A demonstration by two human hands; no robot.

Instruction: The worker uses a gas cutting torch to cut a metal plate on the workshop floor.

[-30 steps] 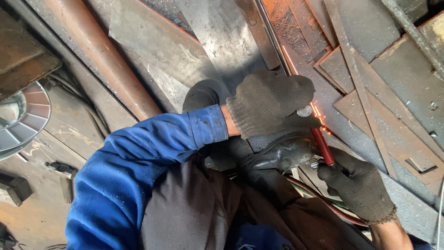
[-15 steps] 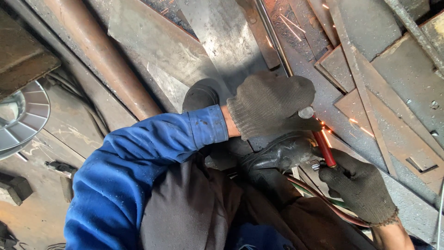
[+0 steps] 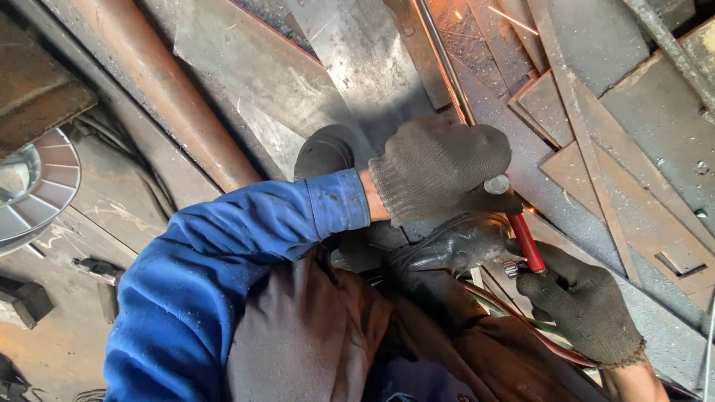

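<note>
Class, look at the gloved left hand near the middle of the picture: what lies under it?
Under the left hand lies a long thin metal rod on grey steel plate, with sparks beside the red torch. The right hand grips that torch. The torch tip is covered.

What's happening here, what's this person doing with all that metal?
A person in a blue sleeve and dark knit gloves is working a cutting torch over steel plates. The right hand grips the red torch handle near its valve, while the left hand rests over the torch's front end, by a thin metal bar. Sparks fly across the rusty plates. A rusty pipe lies to the left.
</note>
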